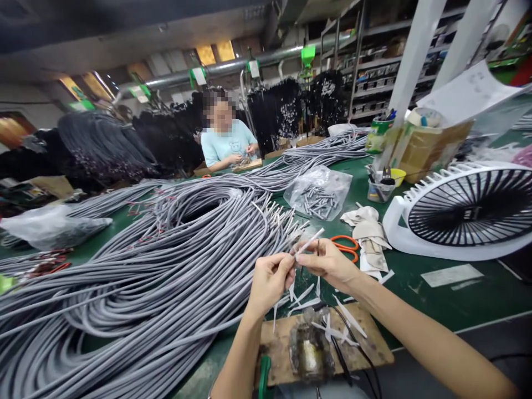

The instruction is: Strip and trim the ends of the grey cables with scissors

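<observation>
My left hand (pixel 272 277) is closed, thumb and finger pinched at the lower end of a slim white cable end (pixel 311 240). My right hand (pixel 330 265) pinches the same piece from the other side, close to the left fingertips. The piece tilts up to the right. Fingers hide where it joins anything below. Just left of the hands lies a large coiled bundle of grey cables (pixel 166 277), several whitish ends pointing at my hands. Cut white strips (pixel 303 299) are scattered under them. Orange-handled scissors (pixel 347 246) lie right behind my right hand.
Below my hands is a wooden board (pixel 374 343) with a taped, rounded metal device (pixel 311 352) and black wires. A clear bag (pixel 318 194) of grey pieces lies ahead. A white fan (pixel 461 216) stands right. Across the green table a person (pixel 228 144) works.
</observation>
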Motion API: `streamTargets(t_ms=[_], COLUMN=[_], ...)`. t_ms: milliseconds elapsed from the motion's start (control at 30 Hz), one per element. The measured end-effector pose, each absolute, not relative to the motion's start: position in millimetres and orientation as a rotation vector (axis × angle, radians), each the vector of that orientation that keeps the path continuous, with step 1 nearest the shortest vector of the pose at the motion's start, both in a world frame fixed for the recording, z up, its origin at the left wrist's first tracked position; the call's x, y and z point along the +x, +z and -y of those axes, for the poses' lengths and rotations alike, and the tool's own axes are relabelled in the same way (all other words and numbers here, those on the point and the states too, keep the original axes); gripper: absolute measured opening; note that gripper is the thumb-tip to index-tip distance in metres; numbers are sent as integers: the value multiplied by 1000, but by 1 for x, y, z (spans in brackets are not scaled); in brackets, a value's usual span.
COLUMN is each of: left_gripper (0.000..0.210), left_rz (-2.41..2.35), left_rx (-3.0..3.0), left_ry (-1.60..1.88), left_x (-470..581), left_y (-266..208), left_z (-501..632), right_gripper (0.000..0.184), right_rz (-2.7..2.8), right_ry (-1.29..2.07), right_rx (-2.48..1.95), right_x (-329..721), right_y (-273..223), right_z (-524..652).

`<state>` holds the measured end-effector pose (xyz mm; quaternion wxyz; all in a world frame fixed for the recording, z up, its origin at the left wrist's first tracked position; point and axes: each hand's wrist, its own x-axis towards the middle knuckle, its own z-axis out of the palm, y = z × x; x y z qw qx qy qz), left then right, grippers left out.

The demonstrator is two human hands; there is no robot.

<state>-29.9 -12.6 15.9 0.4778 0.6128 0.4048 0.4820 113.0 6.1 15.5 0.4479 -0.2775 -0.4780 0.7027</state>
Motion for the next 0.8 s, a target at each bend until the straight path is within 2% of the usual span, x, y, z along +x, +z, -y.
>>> streamTargets(t_ms=[100, 200, 333, 400, 467, 533, 633, 800], left_gripper=[35, 28, 30, 34, 37, 39, 32, 26], left_rz=[-986, -993, -972, -934, -895, -901, -956, -963], left_rx=[1413, 1300, 1133, 1050, 1013, 1020, 1019, 856], left_ry=[1184, 1207, 1250, 1260, 1243, 1244, 1290, 1360], left_x=[-28, -25, -20, -19, -19, -19, -17, -16], left_y=[16, 14, 11, 11, 11, 12, 11, 10], left_z=[13, 13, 13, 13, 13, 14, 12, 9], right_gripper=[23, 21, 12, 10, 10, 11, 15, 20], right_rz=[1085, 1090, 1320, 1408, 1444, 1424, 1330, 1230], right_ry=[1591, 1226, 674, 542, 596, 793, 1075, 1179], right_rx=[-781, -892, -968, -957, -895, -830, -812, -828], right_x=[110, 105, 102, 100, 99, 98, 98, 100], right_y=[13, 8, 1, -1, -1, 0, -1, -4], right_z=[-5, -4, 0, 3, 5, 7, 7, 6])
